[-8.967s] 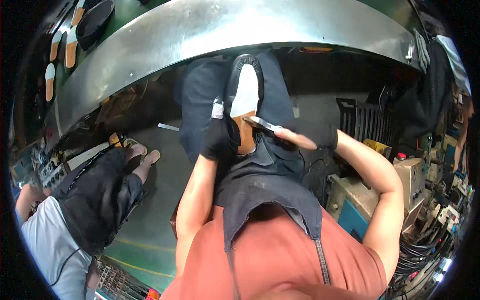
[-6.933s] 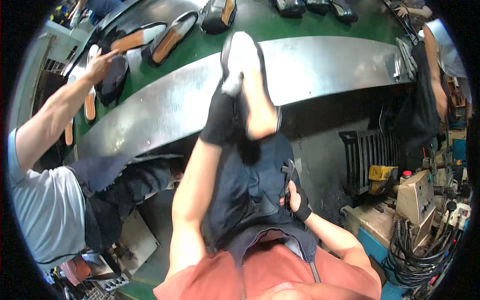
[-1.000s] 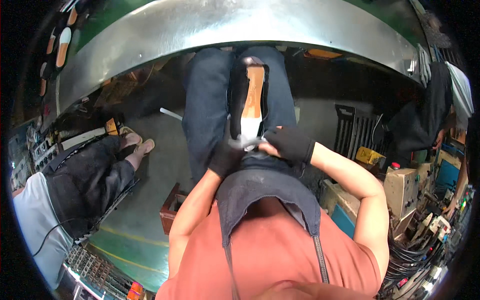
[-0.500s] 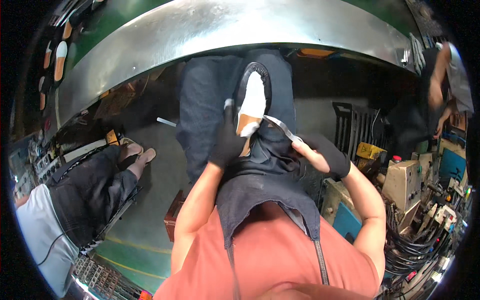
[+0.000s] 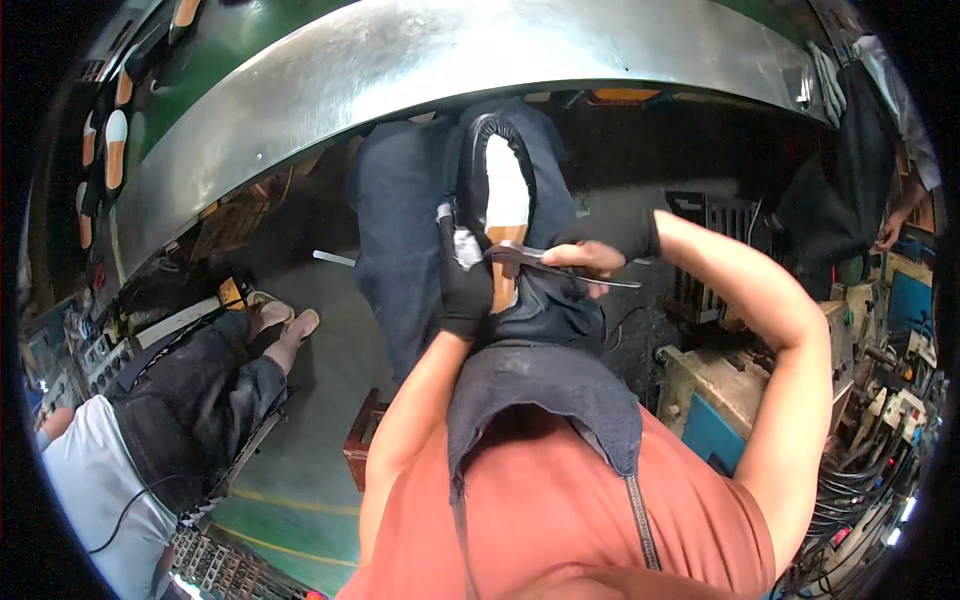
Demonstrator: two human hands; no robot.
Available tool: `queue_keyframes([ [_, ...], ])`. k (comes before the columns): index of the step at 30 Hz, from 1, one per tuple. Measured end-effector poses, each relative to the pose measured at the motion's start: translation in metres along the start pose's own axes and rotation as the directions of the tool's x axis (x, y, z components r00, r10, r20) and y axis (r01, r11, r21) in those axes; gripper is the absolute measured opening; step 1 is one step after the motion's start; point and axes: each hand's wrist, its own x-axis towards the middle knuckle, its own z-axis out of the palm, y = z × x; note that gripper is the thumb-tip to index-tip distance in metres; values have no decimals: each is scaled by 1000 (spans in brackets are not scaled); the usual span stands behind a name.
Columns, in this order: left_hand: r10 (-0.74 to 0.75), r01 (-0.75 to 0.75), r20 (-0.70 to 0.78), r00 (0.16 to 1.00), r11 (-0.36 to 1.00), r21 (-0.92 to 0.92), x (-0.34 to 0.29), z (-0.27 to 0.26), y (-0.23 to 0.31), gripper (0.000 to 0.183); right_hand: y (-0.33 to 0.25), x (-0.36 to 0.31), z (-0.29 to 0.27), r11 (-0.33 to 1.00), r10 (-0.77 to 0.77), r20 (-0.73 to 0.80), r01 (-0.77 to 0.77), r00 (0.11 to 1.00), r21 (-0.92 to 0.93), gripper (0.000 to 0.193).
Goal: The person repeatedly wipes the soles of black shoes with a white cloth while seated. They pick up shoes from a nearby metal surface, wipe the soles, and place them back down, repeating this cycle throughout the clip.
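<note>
L→R: L hand (image 5: 466, 280), black fabric glove, grip closed round heel half of black shoe w/ white-and-tan sole (image 5: 507, 190), sole-up on dark-blue-trousered lap (image 5: 400, 200); dark metal pincer-like tool (image 5: 530, 255), tip prob. touching tan part; R hand (image 5: 602, 250), also black-gloved, grip clamped on tool's handle.

The shoe (image 5: 507, 195) had a glossy toe (image 5: 491, 122) (puckered, too). The bench edge (image 5: 400, 60) was shiny metal, the apron (image 5: 530, 380) matt cloth.
</note>
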Motion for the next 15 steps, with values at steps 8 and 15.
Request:
queue_keyframes([
  [8,64,-81,58,996,927,367,22,-16,-50,69,-52,-19,59,432,-312,-269,-117,911,-894,33],
  [15,-606,683,380,699,722,-105,50,-61,-28,48,9,0,18,921,-371,-224,327,901,-213,47],
])
